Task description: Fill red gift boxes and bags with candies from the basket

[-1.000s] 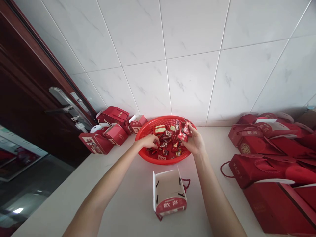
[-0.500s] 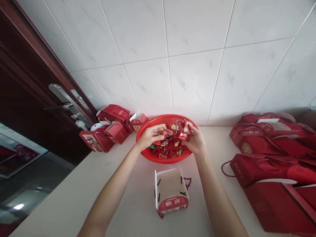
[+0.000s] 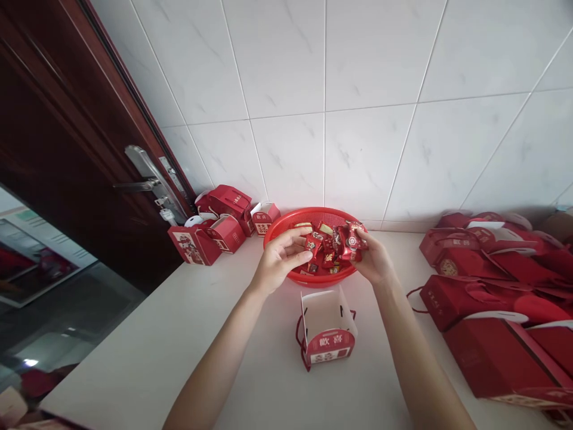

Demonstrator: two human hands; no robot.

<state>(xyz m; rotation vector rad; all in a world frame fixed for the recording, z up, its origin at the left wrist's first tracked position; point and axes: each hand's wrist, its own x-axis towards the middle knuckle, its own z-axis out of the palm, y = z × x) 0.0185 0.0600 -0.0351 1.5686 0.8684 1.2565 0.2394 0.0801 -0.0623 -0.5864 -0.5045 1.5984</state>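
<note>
A red plastic basket (image 3: 286, 279) full of wrapped candies (image 3: 329, 258) stands against the wall. Over its left side, my left hand (image 3: 286, 257) pinches a red-wrapped candy (image 3: 313, 243) between thumb and fingers. My right hand (image 3: 373, 258), over the basket's right side, is closed round several red-wrapped candies (image 3: 353, 239). In front of the basket sits an open red and white box (image 3: 329, 334) with dark red cord handles; its inside shows bare pale card. Neither hand touches this box.
Small red gift boxes (image 3: 228, 233) cluster at the back left, beside a dark door (image 3: 89, 107) with a metal handle (image 3: 154, 182). Many larger red boxes (image 3: 496, 352) are piled along the right of the white table (image 3: 250, 382). A tiled wall (image 3: 286, 161) rises behind.
The whole view has shifted, so basket, box and boxes at the left appear further right. My left hand has lifted slightly with a candy; my right hand still holds its candies.
</note>
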